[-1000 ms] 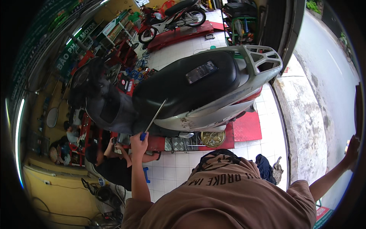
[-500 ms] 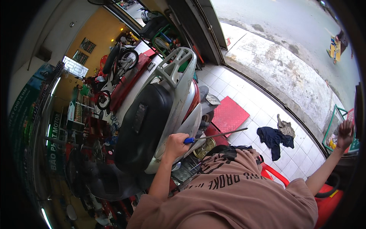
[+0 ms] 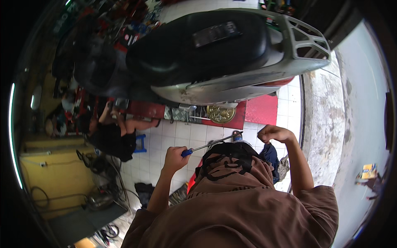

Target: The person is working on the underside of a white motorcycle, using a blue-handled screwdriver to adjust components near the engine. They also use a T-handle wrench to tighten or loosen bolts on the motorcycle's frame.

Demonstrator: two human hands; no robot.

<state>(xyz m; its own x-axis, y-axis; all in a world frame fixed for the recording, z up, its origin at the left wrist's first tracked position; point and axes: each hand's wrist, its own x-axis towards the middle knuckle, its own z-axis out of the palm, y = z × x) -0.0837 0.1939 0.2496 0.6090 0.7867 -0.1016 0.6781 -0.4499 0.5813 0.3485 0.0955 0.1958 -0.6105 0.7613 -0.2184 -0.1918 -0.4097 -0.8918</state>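
Observation:
My left hand [image 3: 175, 159] is closed round the blue handle of a long screwdriver [image 3: 209, 144], whose shaft points up to the right. My right hand [image 3: 273, 134] is raised just right of the screwdriver's tip, fingers curled; whether they hold anything is hidden. In front of me a scooter stands side-on, with a black seat [image 3: 165, 49], a silver side panel [image 3: 198, 89] and a rear rack [image 3: 308, 39]. A dark phone [image 3: 213, 34] lies on the seat. A round brass-coloured tray [image 3: 221, 112] rests beneath the scooter on the red lift platform [image 3: 260, 107].
A co-worker in black [image 3: 111, 138] crouches at the left, beside a blue stool [image 3: 140, 144]. Hoses and machines [image 3: 97, 198] stand at the lower left. Dark cloths [image 3: 269, 157] lie on the white tiles at my right. The doorway opens onto pavement [image 3: 320, 124] and road at the right.
My view has swung out toward the street and back. My right hand has come from the far right edge to near the screwdriver tip and curled. The screwdriver now lies at a lower angle.

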